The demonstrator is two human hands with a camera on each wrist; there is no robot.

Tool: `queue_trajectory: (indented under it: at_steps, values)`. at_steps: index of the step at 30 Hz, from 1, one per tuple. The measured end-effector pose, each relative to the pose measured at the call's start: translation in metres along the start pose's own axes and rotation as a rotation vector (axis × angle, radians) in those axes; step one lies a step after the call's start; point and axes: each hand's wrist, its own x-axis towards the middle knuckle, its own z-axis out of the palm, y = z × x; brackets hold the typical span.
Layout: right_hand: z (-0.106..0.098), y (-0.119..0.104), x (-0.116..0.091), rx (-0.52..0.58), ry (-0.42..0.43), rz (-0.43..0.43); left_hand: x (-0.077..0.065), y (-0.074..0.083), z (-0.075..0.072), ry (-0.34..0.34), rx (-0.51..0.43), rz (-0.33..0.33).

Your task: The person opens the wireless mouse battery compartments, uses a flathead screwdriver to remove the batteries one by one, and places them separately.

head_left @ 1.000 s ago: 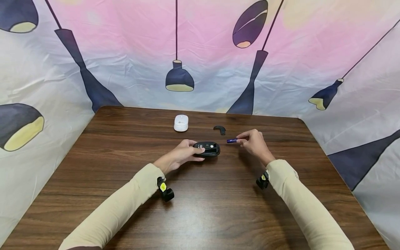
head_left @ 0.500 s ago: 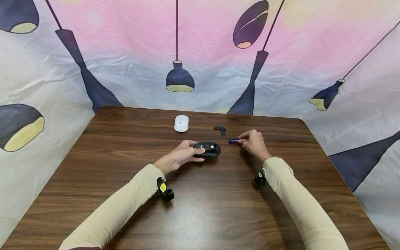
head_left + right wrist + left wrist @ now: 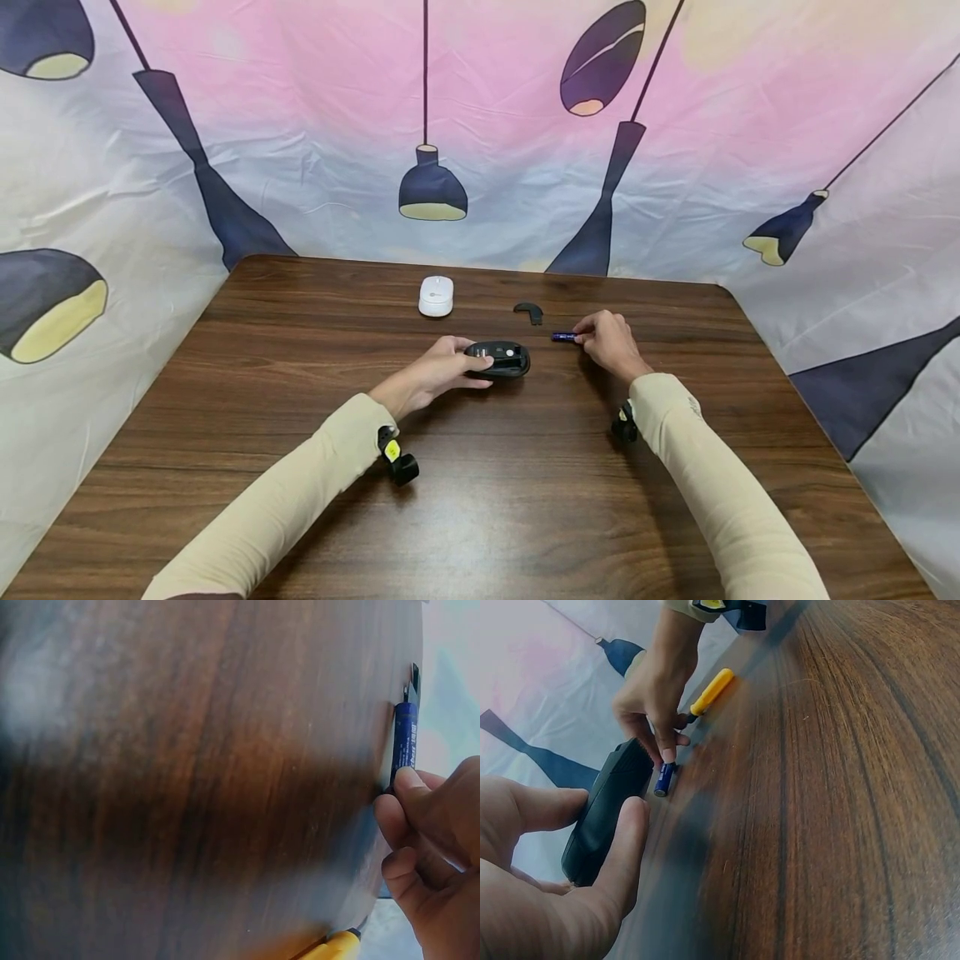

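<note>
My left hand (image 3: pixel 431 375) grips a black computer mouse (image 3: pixel 506 362) by its left end, thumb on the upturned underside. The battery compartment faces up, uncovered. In the left wrist view that mouse (image 3: pixel 604 814) is seen edge-on between thumb and fingers. To its right, my right hand (image 3: pixel 611 346) pinches a blue battery (image 3: pixel 564 337) at one end, low over the tabletop. The right wrist view shows thumb and forefinger on the near end of the battery (image 3: pixel 404 735). Just behind the two hands lies a curved black battery cover (image 3: pixel 531 312).
A white mouse (image 3: pixel 436 297) sits at the back of the wooden table (image 3: pixel 465 483), left of the cover. Beyond the right hand, a yellow-handled tool (image 3: pixel 714 690) lies on the table in the left wrist view. A patterned cloth (image 3: pixel 495 167) hangs behind the table.
My right hand has drawn slightly to the right with the battery, away from the black mouse, and its forearm has shifted left. The left hand and the black mouse have stayed put.
</note>
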Motion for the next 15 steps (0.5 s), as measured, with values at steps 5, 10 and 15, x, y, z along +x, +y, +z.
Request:
queue_trajectory:
  at_steps: [5,10,15]
  values:
    - [0.001,0.000,0.003,-0.017,-0.017,-0.004,0.002,0.000,0.001,0.004,0.007,0.006]
    - [0.002,0.002,0.004,-0.031,-0.007,0.003,0.006,0.003,0.003,0.014,0.035,0.030]
    - [0.002,0.002,0.005,-0.042,0.003,-0.003,0.015,0.005,0.003,0.049,0.062,0.041]
